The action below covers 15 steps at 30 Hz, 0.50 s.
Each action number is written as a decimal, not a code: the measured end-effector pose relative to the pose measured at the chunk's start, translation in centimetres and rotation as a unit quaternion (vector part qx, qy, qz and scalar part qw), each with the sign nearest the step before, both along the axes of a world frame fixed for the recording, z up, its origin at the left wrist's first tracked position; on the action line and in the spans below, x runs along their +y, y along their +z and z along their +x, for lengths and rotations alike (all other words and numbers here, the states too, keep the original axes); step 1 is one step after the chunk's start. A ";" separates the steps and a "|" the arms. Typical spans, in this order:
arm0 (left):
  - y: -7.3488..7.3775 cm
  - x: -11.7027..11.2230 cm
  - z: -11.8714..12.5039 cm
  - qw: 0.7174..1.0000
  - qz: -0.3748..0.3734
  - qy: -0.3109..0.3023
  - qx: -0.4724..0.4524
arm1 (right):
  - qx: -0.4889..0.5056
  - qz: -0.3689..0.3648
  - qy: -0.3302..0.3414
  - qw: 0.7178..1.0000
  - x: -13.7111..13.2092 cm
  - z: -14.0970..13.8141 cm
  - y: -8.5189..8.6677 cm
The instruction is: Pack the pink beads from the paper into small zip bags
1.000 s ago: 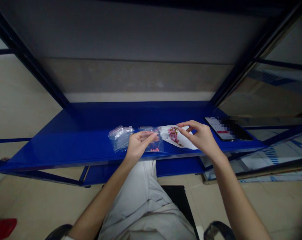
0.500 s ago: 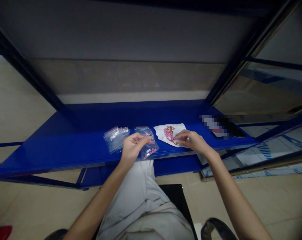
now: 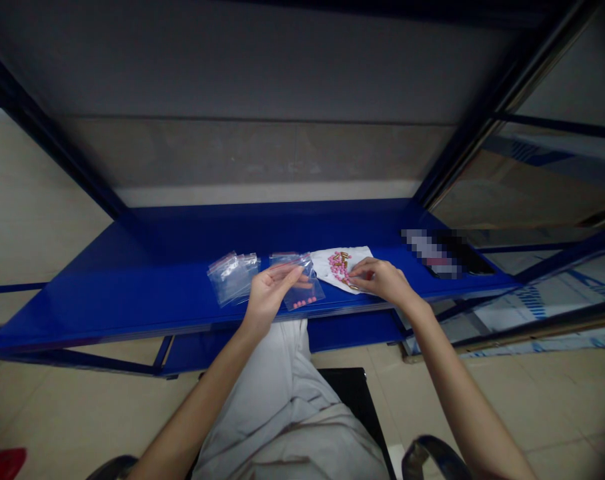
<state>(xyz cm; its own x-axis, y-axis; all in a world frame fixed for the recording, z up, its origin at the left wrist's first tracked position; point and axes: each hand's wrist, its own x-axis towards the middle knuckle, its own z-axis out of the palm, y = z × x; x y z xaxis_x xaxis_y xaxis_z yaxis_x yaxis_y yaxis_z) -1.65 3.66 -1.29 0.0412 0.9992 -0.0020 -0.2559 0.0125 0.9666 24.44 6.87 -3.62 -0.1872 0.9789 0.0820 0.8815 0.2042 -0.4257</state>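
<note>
My left hand [image 3: 275,287] is closed on a clear zip bag [image 3: 315,291], thumb on top and fingers behind the plastic. Several pink pills [image 3: 305,303] lie in a row at the bag's lower edge. Over a sheet of white paper [image 3: 363,253], my right hand [image 3: 385,280] has its thumb and fingertips pinched together at the pile. Pink pills [image 3: 338,268] and shiny brown capsules [image 3: 344,256] are heaped on that paper. Whatever sits between the right fingertips is too small to make out.
Left of my left hand lie several flat zip bags [image 3: 227,279] on the blue shelf [image 3: 157,267]. Another bag's edge shows behind the held one. A dark, partly pixelated flat object [image 3: 475,261] rests at the right end. Blue posts [image 3: 447,147] frame the shelf.
The held bag has shifted slightly right and tilted, and its pink pills now lie spread in a row. My right hand stays at the pile, with little movement.
</note>
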 end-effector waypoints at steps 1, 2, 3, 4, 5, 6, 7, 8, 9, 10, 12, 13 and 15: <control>0.0 0.0 0.0 1.000 -0.002 -0.001 -0.003 | 0.000 0.002 -0.004 1.000 0.0 0.0 0.0; 0.0 0.0 0.1 1.000 -0.004 -0.001 -0.005 | 0.000 0.003 -0.008 1.000 -0.1 0.0 0.0; 0.0 0.0 0.1 1.000 -0.005 -0.001 -0.009 | 0.001 0.003 -0.011 1.000 -0.1 0.0 0.0; 0.0 0.0 0.2 1.000 -0.006 0.000 -0.012 | 0.001 0.002 -0.012 1.000 -0.1 0.0 0.1; 0.1 0.0 0.2 1.000 -0.007 0.003 -0.014 | 0.001 0.001 -0.013 1.000 -0.1 -0.1 0.1; 0.1 -0.1 0.2 1.000 -0.007 0.006 -0.014 | 0.001 -0.002 -0.016 1.000 -0.2 -0.1 0.1; 0.2 -0.1 0.3 1.000 -0.005 0.010 -0.011 | -0.001 -0.004 -0.022 1.000 -0.2 -0.2 0.1; 0.2 -0.1 0.3 1.000 -0.001 0.014 -0.005 | -0.003 -0.007 -0.029 1.000 -0.2 -0.3 0.2; 0.3 -0.2 0.3 1.000 0.006 0.020 0.005 | -0.005 -0.009 -0.037 0.999 -0.2 -0.4 0.2; 0.2 -0.2 0.4 0.999 0.015 0.025 0.019 | -0.006 -0.011 -0.046 0.999 -0.2 -0.5 0.2; 0.1 -0.3 0.4 0.997 0.045 0.037 0.056 | -0.008 -0.012 -0.062 0.998 -0.3 -0.6 0.2; 0.0 -0.3 0.3 0.994 0.064 0.042 0.078 | -0.009 -0.012 -0.068 0.998 -0.3 -0.7 0.2; -0.2 -0.3 0.3 0.986 0.105 0.054 0.121 | -0.010 -0.010 -0.077 0.997 -0.3 -0.8 0.2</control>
<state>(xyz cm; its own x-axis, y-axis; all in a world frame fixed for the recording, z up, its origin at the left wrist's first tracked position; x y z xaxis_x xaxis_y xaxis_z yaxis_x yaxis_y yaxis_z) -1.34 3.36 -1.47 -0.0409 0.9772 0.2083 -0.0056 -0.2087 0.9780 23.66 6.59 -3.43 -0.0359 0.9975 0.0603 0.9099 0.0576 -0.4109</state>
